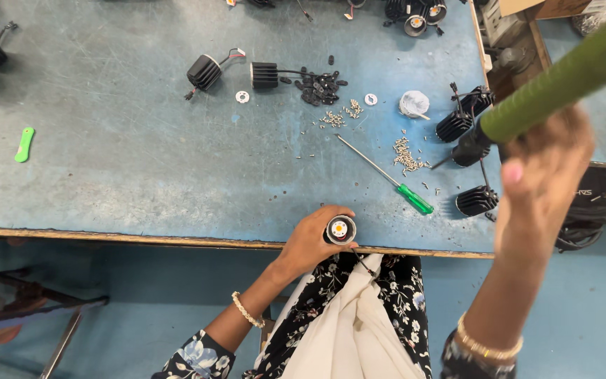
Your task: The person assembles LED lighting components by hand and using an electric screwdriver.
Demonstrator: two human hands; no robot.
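Quick count, using the green-handled screwdriver as the landmark, since it's lying diagonally mid-counter with its thin steel shaft pointing up-left.

Left hand: fingers wrapped snug around one round lamp module, just below-left of the screwdriver handle at the near counter edge. It has a black body and a white face with an orange-yellow dot in the middle.

Right hand: raised to the right of the screwdriver, fingers curled around a green textured cylinder with a black tip. It's blurry, so I can't tell what tool it is.

Right of the screwdriver: three black finned heat sinks, ribbed, with wires. Up-left of it: two more ribbed black ones with leads, plus two small white rings.

Above the shaft: one heap of small black parts, and three loose scatters of little silver screws. One white crumpled wad sits above the handle. Far left: one bright green plastic piece, flat and rounded.
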